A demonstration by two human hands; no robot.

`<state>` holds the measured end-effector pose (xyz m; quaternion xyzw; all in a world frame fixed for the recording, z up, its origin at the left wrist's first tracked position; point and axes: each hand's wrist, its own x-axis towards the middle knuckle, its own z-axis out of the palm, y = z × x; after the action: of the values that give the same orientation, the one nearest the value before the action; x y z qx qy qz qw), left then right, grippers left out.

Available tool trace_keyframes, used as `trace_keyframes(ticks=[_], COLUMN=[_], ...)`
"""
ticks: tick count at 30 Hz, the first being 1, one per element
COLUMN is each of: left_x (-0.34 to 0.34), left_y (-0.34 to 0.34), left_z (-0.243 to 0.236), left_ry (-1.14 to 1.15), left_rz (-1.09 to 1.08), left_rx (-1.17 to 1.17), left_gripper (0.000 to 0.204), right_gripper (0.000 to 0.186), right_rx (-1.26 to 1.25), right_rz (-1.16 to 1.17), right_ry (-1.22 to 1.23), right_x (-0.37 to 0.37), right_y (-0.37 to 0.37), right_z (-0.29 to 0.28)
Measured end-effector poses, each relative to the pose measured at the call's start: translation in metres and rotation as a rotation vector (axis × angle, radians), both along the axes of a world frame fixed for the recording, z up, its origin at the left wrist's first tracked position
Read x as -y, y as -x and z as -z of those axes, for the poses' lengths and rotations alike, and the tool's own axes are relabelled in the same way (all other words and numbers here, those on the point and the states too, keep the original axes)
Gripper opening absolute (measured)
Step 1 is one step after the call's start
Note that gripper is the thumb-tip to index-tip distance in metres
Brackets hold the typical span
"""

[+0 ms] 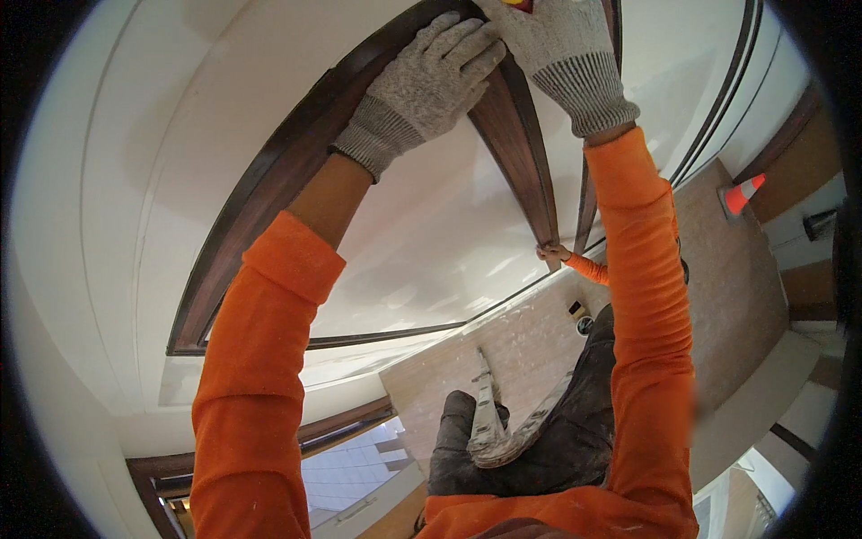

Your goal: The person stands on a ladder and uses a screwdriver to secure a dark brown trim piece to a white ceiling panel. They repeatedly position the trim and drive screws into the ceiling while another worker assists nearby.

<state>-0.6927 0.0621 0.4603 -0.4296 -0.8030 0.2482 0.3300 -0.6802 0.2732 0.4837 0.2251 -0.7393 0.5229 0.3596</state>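
Note:
My left hand (431,85), in a grey knit glove, lies with its fingers stretched out across the dark wood trim (278,180) near the top of the wall. Beside it my right hand (561,63), gloved alike, is raised to the upper edge of the view. A small red and yellow object (518,4) shows at its fingers, mostly cut off by the edge. Below both hands a long brown wood board (512,144) runs down the white wall panel. Another person's bare hand (552,256) grips the lower end of that board.
White wall panel (404,242) fills the left and middle. Far below, the floor (718,260) holds an orange cone (743,194) with a white band and a small round container (584,325). A pale, spotted bent frame (494,440) is near my dark trousers. A window (350,476) is at lower left.

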Motion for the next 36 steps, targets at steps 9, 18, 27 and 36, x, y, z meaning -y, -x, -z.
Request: trace_keyframes(ticks=[9,18,27,36], left_x=[-0.004,-0.006,-0.010,-0.010], left_y=[0.002,-0.001,-0.017,-0.007], left_z=[-0.005,-0.005,-0.021,-0.022], left_ry=[0.037,-0.028,-0.151,-0.126], left_rz=[0.028,0.049,0.012,-0.033], left_rx=[0.028,-0.014,-0.164,-0.251], left_gripper=[0.046,0.045,0.052,0.054], right_gripper=[0.027,0.029,0.031,0.024], right_rx=[0.019,-0.059,-0.060,-0.128], right_rz=[0.072,0.166,0.217,0.339], right_ry=[-0.179,-0.198,-0.295,-0.304], right_x=[-0.012,-0.003,-0.003,-0.007], right_y=[-0.001,0.003,0.003,0.021], right_z=[-0.031,-0.023,-0.029,0.000])
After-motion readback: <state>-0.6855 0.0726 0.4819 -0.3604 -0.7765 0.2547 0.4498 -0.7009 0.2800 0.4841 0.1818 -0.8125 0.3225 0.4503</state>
